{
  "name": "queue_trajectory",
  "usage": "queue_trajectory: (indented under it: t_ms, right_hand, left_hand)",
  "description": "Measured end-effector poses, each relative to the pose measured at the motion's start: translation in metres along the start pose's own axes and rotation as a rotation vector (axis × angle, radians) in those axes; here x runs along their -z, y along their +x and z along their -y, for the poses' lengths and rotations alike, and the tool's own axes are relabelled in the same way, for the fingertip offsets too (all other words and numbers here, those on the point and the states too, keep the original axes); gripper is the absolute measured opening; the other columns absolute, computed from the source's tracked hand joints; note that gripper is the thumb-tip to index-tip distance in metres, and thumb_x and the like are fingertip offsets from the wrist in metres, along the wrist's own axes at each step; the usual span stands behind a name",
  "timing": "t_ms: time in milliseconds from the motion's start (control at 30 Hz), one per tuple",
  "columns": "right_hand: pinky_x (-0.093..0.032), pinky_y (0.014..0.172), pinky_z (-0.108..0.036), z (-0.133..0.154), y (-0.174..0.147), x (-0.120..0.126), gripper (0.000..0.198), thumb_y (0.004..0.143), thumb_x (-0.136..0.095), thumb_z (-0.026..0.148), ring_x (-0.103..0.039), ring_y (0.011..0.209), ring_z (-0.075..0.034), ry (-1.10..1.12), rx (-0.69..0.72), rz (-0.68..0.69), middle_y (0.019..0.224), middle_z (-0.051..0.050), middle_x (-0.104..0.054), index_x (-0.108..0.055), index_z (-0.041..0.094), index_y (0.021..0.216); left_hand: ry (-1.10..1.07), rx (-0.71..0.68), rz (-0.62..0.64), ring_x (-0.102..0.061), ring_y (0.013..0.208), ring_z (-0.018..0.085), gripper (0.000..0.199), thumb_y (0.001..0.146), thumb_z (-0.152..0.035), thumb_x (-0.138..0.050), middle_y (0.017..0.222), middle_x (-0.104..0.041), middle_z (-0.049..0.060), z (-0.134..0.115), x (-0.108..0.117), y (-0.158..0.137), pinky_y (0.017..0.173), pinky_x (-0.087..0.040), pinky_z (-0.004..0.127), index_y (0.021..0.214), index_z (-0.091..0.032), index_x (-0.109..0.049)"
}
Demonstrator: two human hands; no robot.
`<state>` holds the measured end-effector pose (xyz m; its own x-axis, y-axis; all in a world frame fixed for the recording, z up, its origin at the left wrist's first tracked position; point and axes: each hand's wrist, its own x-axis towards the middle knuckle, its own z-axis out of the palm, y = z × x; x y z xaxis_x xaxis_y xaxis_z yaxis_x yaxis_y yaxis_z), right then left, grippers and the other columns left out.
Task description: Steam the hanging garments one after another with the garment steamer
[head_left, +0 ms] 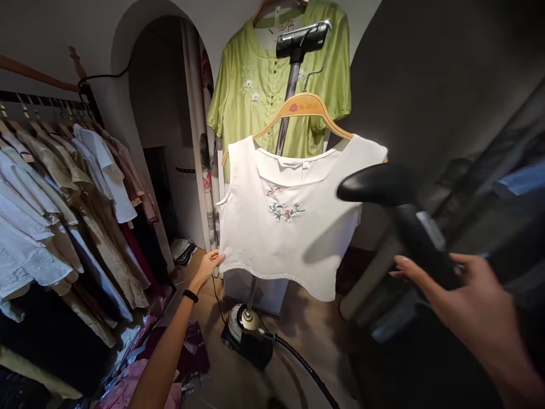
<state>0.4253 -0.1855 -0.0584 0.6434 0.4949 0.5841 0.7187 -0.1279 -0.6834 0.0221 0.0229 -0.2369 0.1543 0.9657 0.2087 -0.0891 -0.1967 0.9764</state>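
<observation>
A white sleeveless top (255, 244) with flower embroidery hangs from a wooden hanger (307, 105) on the pole of a garment steamer. My left hand (210, 263) pinches the lower left edge of the top. On the right, my right hand (464, 301) is wrapped round the handle of a black steamer head (383, 187). The steamer head is in front of the top's right side and casts a shadow on the cloth; whether it touches cannot be told. On the floor stands the steamer base (247, 335), with a black hose (298, 355) running from it.
A green blouse (238, 74) hangs behind the steamer pole (292, 85). To the left is a rack full of garments (72, 187). Plastic-wrapped clothes (149, 363) lie on the floor at lower left. More garments (519, 184) appear, dim and blurred, at right.
</observation>
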Motion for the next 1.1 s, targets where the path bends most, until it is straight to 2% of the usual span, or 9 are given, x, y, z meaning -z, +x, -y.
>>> queue_trajectory:
  t_ms: [100, 200, 400, 533, 667, 800, 933, 1100]
  right_hand:
    - [-0.042, 0.064, -0.039, 0.038, -0.046, -0.012, 0.067, 0.051, -0.059, 0.083, -0.062, 0.081, -0.031, 0.013, 0.005, 0.095, 0.081, -0.010, -0.065, -0.045, 0.028, 0.086]
    - [-0.043, 0.068, -0.036, 0.069, -0.072, -0.036, 0.059, 0.061, -0.060, 0.073, -0.062, 0.084, -0.030, 0.041, -0.002, 0.152, 0.087, -0.009, -0.064, -0.044, 0.025, 0.092]
    - [-0.040, 0.063, -0.032, 0.106, -0.076, -0.091, 0.056, 0.072, -0.055, 0.066, -0.062, 0.079, -0.029, 0.003, 0.017, 0.138, 0.088, -0.010, -0.064, -0.042, 0.020, 0.101]
    - [-0.039, 0.063, -0.032, 0.104, -0.073, -0.125, 0.049, 0.078, -0.050, 0.061, -0.063, 0.076, -0.030, -0.037, 0.004, 0.206, 0.081, -0.009, -0.064, -0.043, 0.019, 0.103]
    - [-0.039, 0.062, -0.034, 0.077, -0.081, -0.152, 0.044, 0.079, -0.049, 0.058, -0.064, 0.074, -0.030, -0.017, 0.010, 0.287, 0.079, -0.008, -0.065, -0.044, 0.020, 0.102]
    - [-0.041, 0.061, -0.034, 0.055, -0.088, -0.165, 0.044, 0.077, -0.049, 0.062, -0.064, 0.073, -0.031, 0.045, -0.010, 0.335, 0.079, -0.007, -0.066, -0.045, 0.022, 0.096]
    - [-0.041, 0.062, -0.035, 0.068, -0.077, -0.162, 0.048, 0.075, -0.049, 0.065, -0.064, 0.076, -0.031, 0.083, 0.002, 0.280, 0.081, -0.008, -0.065, -0.046, 0.022, 0.096]
    - [-0.039, 0.061, -0.033, 0.097, -0.053, -0.159, 0.048, 0.076, -0.049, 0.064, -0.063, 0.076, -0.030, 0.101, 0.036, 0.226, 0.079, -0.006, -0.064, -0.044, 0.022, 0.098]
  left_hand:
    - [-0.009, -0.019, -0.044, -0.047, 0.061, 0.010, 0.050, 0.062, -0.058, -0.074, 0.067, -0.057, 0.000, 0.009, 0.001, -0.009, 0.057, -0.036, 0.021, 0.077, -0.012, -0.061]
    - [-0.027, -0.017, -0.079, -0.049, 0.063, 0.010, 0.050, 0.058, -0.059, -0.075, 0.066, -0.055, 0.000, 0.015, -0.002, -0.016, 0.060, -0.039, 0.022, 0.072, -0.014, -0.058]
    - [-0.040, -0.015, -0.107, -0.058, 0.071, 0.015, 0.052, 0.056, -0.061, -0.075, 0.071, -0.061, 0.003, 0.021, -0.012, -0.021, 0.070, -0.047, 0.027, 0.074, -0.015, -0.059]
    - [-0.048, -0.014, -0.146, -0.062, 0.075, 0.018, 0.050, 0.056, -0.058, -0.076, 0.074, -0.064, 0.005, 0.031, -0.016, -0.016, 0.075, -0.050, 0.030, 0.077, -0.014, -0.063]
    - [-0.028, -0.019, -0.180, -0.063, 0.075, 0.020, 0.048, 0.060, -0.058, -0.074, 0.076, -0.066, 0.007, 0.042, -0.019, -0.007, 0.074, -0.051, 0.031, 0.079, -0.015, -0.065]
    - [0.014, -0.039, -0.241, -0.063, 0.073, 0.021, 0.046, 0.060, -0.059, -0.073, 0.074, -0.065, 0.005, 0.046, -0.023, -0.001, 0.073, -0.051, 0.032, 0.076, -0.016, -0.065]
    - [0.040, -0.034, -0.234, -0.061, 0.069, 0.020, 0.046, 0.062, -0.061, -0.071, 0.069, -0.062, 0.004, 0.051, -0.025, 0.001, 0.073, -0.052, 0.032, 0.072, -0.017, -0.063]
    - [0.108, -0.029, -0.141, -0.063, 0.076, 0.022, 0.047, 0.064, -0.062, -0.069, 0.074, -0.064, 0.005, 0.050, -0.021, 0.001, 0.077, -0.051, 0.033, 0.075, -0.017, -0.061]
